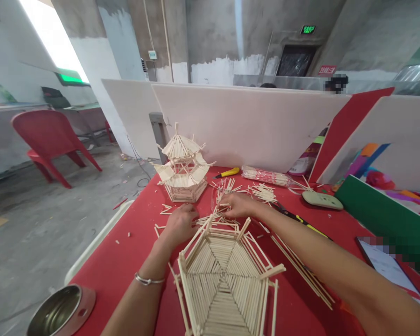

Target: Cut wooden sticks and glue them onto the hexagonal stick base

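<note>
A large hexagonal model (227, 289) built of thin wooden sticks lies in front of me, its panels meeting at a centre point. Past its far edge, my right hand (236, 205) pinches at a loose pile of wooden sticks (227, 186). My left hand (182, 225) rests just left of this pile, wearing a bracelet on its wrist. Its fingers are curled, and whatever they hold is hidden. Behind the left hand stands a small stick pagoda (185, 179) with two roof tiers and a pointed top.
On the red table (126, 261) lie a yellow cutter knife (229, 172), a bagged stick bundle (266, 176), a pale green computer mouse (322, 199) and long sticks (301, 270). A metal tin (87, 303) stands front left. A white partition (252, 126) borders the back; a green board (388, 210) stands right.
</note>
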{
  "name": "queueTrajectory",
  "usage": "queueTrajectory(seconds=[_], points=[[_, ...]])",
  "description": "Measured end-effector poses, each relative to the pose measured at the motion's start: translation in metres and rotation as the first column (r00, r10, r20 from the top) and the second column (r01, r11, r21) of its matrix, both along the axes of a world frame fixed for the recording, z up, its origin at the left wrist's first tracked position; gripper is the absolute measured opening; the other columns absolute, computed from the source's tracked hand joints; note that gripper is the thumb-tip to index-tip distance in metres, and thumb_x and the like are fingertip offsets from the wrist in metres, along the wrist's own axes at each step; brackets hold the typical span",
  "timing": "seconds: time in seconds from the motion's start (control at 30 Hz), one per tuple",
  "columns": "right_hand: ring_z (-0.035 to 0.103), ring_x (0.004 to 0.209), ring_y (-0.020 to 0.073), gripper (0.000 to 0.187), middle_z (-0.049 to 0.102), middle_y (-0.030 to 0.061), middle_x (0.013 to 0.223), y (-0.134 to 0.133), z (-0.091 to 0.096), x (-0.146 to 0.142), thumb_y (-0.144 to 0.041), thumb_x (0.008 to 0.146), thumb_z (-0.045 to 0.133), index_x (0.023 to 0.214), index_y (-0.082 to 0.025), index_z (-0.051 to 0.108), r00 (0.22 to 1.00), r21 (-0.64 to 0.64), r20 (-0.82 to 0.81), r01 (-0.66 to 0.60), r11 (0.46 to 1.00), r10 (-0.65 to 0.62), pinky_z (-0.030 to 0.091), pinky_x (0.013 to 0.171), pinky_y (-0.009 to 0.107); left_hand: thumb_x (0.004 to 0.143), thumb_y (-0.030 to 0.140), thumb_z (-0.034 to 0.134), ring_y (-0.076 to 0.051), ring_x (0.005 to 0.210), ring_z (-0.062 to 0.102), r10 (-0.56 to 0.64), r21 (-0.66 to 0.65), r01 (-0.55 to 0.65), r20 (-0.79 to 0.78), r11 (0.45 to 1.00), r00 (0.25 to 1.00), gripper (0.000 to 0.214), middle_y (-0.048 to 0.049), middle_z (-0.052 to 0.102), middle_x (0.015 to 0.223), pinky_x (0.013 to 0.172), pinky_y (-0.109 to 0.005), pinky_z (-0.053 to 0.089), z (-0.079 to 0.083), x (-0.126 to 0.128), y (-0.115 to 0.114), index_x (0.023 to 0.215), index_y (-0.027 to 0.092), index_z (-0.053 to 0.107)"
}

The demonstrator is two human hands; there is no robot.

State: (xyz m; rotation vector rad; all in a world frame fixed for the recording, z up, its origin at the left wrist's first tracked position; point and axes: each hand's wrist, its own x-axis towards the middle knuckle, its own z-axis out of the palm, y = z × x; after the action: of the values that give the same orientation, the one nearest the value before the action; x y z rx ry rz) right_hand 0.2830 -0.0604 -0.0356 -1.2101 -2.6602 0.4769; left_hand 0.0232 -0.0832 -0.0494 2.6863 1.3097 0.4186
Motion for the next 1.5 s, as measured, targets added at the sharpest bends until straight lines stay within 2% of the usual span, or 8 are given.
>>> queueTrajectory(seconds=[0.23,0.43,0.73,0.97,1.2,1.33,1.4,1.5], points=[[0.060,0.066,0.0164,0.013,0.073,0.0054,0.077,0.016,0.001,-0.034,-0.014,0.068,0.065,0.078,-0.017,0.073,0.968,0.007,0.243,-0.059,0.998,0.055,0.032,0.057,0.025,0.089,0.019,0.052,-0.024,0.081,0.058,-0.051,0.029,0.056,-0.145,0.998,0.988,0.019,-0.0105,0.064,0.086,0.072,-0.034,0.042,-0.004,0.013,0.004,0.077,0.017,0.066],[0.062,0.069,0.0157,0.014,0.074,0.0071,0.081,0.021,-0.006,-0.031,-0.013,0.077,0.061,0.079,-0.016,0.075,0.960,-0.033,0.272,-0.051,0.998,0.058,0.037,0.062,0.024,0.091,0.015,0.048,-0.027,0.088,0.058,-0.023,0.066,0.037,-0.202,0.997,0.979,0.017,-0.0123,0.064,0.091,0.078,-0.038,0.041,-0.018,0.017,0.009,0.087,0.016,0.065],[0.054,0.067,0.0126,0.020,0.064,0.0023,0.070,0.018,-0.004,-0.010,-0.021,0.087,0.059,0.069,-0.015,0.065,0.990,-0.083,-0.015,0.138,0.987,-0.140,0.034,0.064,0.023,0.087,0.011,0.047,-0.029,0.086,0.062,0.071,0.085,-0.058,-0.154,0.995,0.985,0.017,-0.0139,0.069,0.087,0.078,-0.040,0.040,-0.020,0.012,0.011,0.090,0.015,0.062],[0.044,0.057,0.0097,0.039,0.052,-0.0040,0.059,-0.003,0.012,0.005,-0.045,0.088,0.054,0.061,-0.016,0.057,0.891,-0.279,-0.307,0.251,0.927,-0.334,0.033,0.058,0.022,0.080,0.010,0.050,-0.024,0.070,0.064,0.161,0.065,-0.164,0.053,0.984,0.985,0.020,-0.0063,0.068,0.071,0.065,-0.030,0.041,-0.003,-0.001,0.012,0.094,0.018,0.060],[0.034,0.046,0.0066,0.046,0.057,-0.0031,0.068,-0.061,0.058,0.035,-0.061,0.086,0.049,0.090,-0.017,0.062,0.681,-0.429,-0.530,0.298,0.852,-0.505,0.026,0.045,0.021,0.091,0.022,0.037,-0.017,0.068,0.062,0.232,0.117,-0.316,0.457,0.941,0.859,0.022,-0.0036,0.066,0.076,0.063,-0.024,0.045,0.049,-0.015,0.002,0.087,0.020,0.058],[0.026,0.043,0.0047,0.047,0.056,-0.0040,0.074,-0.125,0.084,0.055,-0.062,0.080,0.056,0.100,-0.020,0.057,0.527,-0.510,-0.632,0.271,0.817,-0.569,0.019,0.040,0.020,0.088,0.032,0.051,-0.015,0.067,0.058,0.088,0.091,-0.249,0.777,0.964,0.623,0.022,-0.0006,0.063,0.072,0.064,-0.024,0.046,0.106,-0.012,-0.028,0.073,0.020,0.062],[0.023,0.043,0.0037,0.044,0.055,-0.0043,0.073,-0.161,0.090,0.058,-0.058,0.076,0.066,0.096,-0.020,0.057,0.373,-0.579,-0.700,0.202,0.790,-0.609,0.015,0.040,0.019,0.087,0.033,0.055,-0.014,0.068,0.059,0.030,0.056,-0.151,0.857,0.987,0.515,0.019,-0.0004,0.062,0.072,0.066,-0.025,0.049,0.136,-0.003,-0.052,0.076,0.020,0.063],[0.021,0.042,0.0034,0.041,0.053,-0.0054,0.068,-0.211,0.085,0.055,-0.055,0.074,0.071,0.086,-0.020,0.055,0.142,-0.626,-0.754,0.137,0.767,-0.641,0.013,0.039,0.019,0.084,0.035,0.062,-0.012,0.059,0.056,0.073,-0.088,0.045,0.964,0.995,0.257,0.016,0.0008,0.059,0.068,0.059,-0.024,0.048,0.167,0.029,-0.103,0.085,0.019,0.062]])
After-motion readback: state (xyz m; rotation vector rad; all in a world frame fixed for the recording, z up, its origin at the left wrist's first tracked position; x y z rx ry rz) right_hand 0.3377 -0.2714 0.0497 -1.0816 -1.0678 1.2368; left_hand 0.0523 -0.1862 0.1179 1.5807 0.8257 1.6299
